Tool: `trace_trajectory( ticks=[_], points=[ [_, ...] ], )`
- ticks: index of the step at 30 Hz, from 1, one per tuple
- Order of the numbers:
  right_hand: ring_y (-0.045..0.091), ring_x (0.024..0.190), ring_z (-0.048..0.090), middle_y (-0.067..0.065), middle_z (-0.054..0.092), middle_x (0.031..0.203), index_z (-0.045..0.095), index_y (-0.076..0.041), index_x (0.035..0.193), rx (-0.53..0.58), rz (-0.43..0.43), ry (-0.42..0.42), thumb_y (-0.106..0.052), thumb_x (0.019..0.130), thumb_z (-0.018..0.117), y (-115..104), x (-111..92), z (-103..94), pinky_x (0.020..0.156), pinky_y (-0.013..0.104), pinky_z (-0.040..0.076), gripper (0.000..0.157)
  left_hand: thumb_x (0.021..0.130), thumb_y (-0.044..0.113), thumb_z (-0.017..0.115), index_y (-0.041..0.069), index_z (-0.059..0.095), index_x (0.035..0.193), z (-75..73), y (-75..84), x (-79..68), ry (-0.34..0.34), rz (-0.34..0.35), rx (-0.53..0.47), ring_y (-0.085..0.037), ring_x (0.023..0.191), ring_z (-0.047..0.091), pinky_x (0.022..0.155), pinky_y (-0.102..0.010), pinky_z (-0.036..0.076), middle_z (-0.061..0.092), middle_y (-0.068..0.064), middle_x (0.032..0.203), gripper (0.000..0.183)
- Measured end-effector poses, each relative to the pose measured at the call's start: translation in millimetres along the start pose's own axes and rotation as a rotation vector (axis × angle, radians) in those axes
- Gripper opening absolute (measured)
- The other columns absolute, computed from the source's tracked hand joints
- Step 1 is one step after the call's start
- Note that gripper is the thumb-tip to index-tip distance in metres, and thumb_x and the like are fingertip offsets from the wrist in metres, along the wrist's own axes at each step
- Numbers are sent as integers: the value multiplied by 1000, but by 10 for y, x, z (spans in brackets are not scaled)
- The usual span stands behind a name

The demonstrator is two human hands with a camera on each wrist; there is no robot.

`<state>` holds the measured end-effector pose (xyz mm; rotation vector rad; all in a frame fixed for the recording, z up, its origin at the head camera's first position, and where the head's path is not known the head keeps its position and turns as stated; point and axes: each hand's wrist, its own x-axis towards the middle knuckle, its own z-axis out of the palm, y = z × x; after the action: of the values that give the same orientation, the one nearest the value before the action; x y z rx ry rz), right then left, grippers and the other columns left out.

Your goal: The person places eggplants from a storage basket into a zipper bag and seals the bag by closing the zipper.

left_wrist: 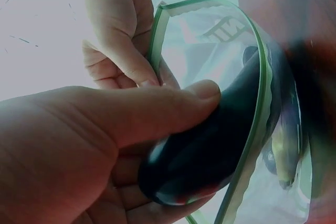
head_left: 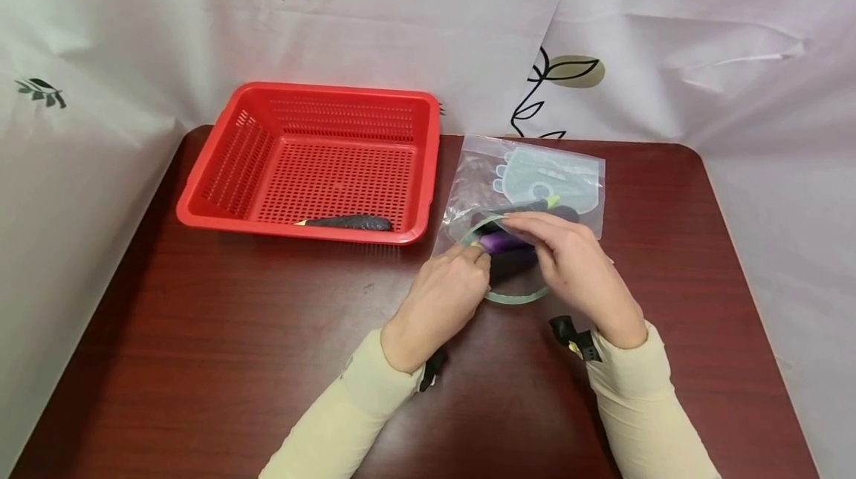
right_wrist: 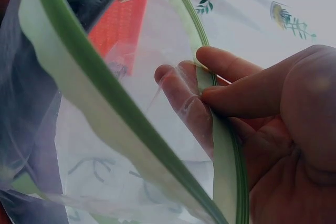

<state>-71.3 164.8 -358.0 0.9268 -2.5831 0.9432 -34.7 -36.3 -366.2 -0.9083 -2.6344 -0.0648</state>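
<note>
A clear zip bag (head_left: 471, 174) with a green-edged mouth lies on the table, its mouth spread towards me. My left hand (head_left: 446, 287) holds a dark, glossy eggplant (left_wrist: 205, 153) at that mouth, the thumb across its top and the fingers beneath. Part of this eggplant reaches inside the bag. On the mouth's right side, my right hand (head_left: 575, 264) pinches the zip edge (right_wrist: 207, 77) between thumb and fingers. Other dark vegetables are in the bag, one with a yellow-green stem end (head_left: 553, 201). Purple shows at the mouth, partly hidden by the hands.
A red perforated basket (head_left: 431, 167) stands at the back left of the brown table (head_left: 254, 360). Inside, along its near wall, lies a dark elongated vegetable (head_left: 354, 222) with a pale tip. White patterned cloth (head_left: 374, 26) hangs behind and at both sides.
</note>
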Motion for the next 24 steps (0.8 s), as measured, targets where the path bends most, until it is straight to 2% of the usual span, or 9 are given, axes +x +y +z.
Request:
trace_trajectory(
  ticks=[7,16,24],
  points=[
    [21,113,66,4,71,120,72,-6,120,-7,-5,1,15,88,57,3,2,-1,94,41,50,41,89,0,64,5,74,94,22,29,17,-7,-10,36,-19,80,64,68,-29,54,70,-4,91,12],
    [21,113,66,3,71,120,73,-7,120,-11,-12,9,15,88,57,0,-1,-3,95,38,49,41,88,0,64,6,73,88,62,55,45,-24,-36,11,-20,78,65,67,-31,55,69,-4,87,11],
    [20,114,65,3,71,121,72,-7,121,-11,-15,9,14,89,57,0,-4,-9,96,36,48,41,90,1,62,8,73,87,116,66,90,-21,-30,44,-18,72,63,65,-29,54,66,-3,82,14]
  ],
)
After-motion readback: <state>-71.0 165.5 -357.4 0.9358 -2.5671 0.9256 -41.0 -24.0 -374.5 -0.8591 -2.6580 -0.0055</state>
